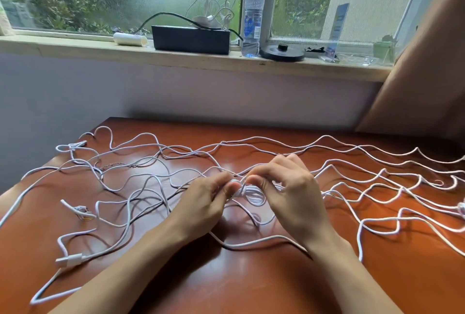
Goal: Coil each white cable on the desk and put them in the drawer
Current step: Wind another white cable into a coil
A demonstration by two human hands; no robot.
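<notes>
Several white cables point(141, 170) lie tangled across the reddish-brown desk point(226, 288). At the desk's middle a small coil of white cable point(253, 194) hangs between my hands. My left hand point(206, 200) pinches the coil's left side with thumb and fingers. My right hand point(289, 187) grips its right side, fingers curled over the loops. A white USB plug point(69, 260) lies at the front left. No drawer is in view.
Behind the desk, a windowsill holds a black box point(191, 39) with more white cable point(214, 14) on top, a water bottle point(252, 19), a white roll point(129, 38) and a black round base point(281, 53). A brown curtain point(427, 74) hangs at the right.
</notes>
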